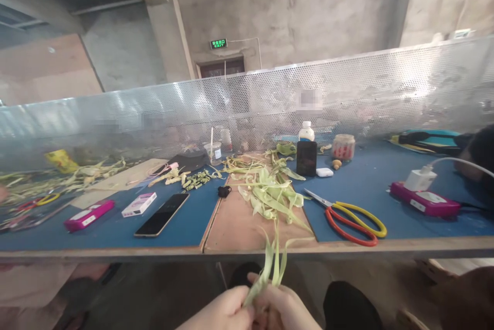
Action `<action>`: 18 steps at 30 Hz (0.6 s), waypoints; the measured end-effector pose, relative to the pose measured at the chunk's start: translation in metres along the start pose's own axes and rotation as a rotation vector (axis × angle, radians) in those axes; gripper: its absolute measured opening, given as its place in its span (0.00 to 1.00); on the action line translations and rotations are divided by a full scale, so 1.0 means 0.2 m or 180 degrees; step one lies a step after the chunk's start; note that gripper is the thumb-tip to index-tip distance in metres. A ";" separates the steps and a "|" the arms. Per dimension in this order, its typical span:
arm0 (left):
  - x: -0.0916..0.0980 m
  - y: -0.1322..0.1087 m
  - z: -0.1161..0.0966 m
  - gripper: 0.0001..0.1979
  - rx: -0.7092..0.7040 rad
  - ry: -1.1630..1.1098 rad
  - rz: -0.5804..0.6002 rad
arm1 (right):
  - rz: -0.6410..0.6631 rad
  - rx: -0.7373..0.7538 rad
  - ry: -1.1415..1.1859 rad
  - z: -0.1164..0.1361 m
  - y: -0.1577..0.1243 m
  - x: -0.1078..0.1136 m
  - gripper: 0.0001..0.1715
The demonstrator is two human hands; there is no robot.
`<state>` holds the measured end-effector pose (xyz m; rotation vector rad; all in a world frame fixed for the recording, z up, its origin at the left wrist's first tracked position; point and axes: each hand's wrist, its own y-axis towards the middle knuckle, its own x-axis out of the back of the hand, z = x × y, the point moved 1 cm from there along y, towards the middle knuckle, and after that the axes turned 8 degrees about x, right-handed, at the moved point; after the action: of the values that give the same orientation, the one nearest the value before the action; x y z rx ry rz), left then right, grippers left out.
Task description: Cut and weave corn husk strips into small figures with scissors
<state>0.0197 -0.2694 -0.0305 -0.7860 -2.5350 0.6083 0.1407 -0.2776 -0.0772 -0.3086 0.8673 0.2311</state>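
Observation:
Low in the head view, just in front of the table's edge, my left hand (226, 308) and my right hand (284, 309) meet. Both are closed on the lower ends of pale green corn husk strips (276, 260). The strips fan upward, their tips reaching over the table edge. My fingertips are partly hidden where the hands overlap. A loose pile of corn husks (270, 191) lies beyond them on a tan board (227, 227). Scissors (351, 219) with red and yellow handles rest to the right of the pile, blades pointing up and left.
Left of the board lie a phone (162, 214), a small pink-and-white box (139, 204) and a magenta power strip (89, 215). Another power strip (424, 200) with a charger sits right. A jar (343, 148) and dark upright device (306, 159) stand before the perforated metal partition (366, 88).

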 end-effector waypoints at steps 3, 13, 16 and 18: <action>0.04 -0.08 -0.08 0.09 0.0078 0.0281 -0.0299 | -0.0110 0.0414 0.0319 0.06 0.02 -0.06 0.11; 0.10 -0.20 -0.15 0.11 0.0314 -0.0337 0.0285 | -0.0058 0.0924 0.1211 0.19 0.02 -0.08 0.17; 0.12 -0.17 -0.14 0.11 0.0465 -0.0393 0.0528 | -0.0106 0.1229 0.1394 0.21 0.02 -0.10 0.21; 0.13 -0.16 -0.14 0.12 0.0480 -0.0512 0.0583 | -0.0195 0.1300 0.1319 0.23 0.01 -0.12 0.24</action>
<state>0.0005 -0.2693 0.0161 -0.9550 -2.5388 0.9461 0.1577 -0.2612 -0.0301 0.0032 1.2857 -0.0744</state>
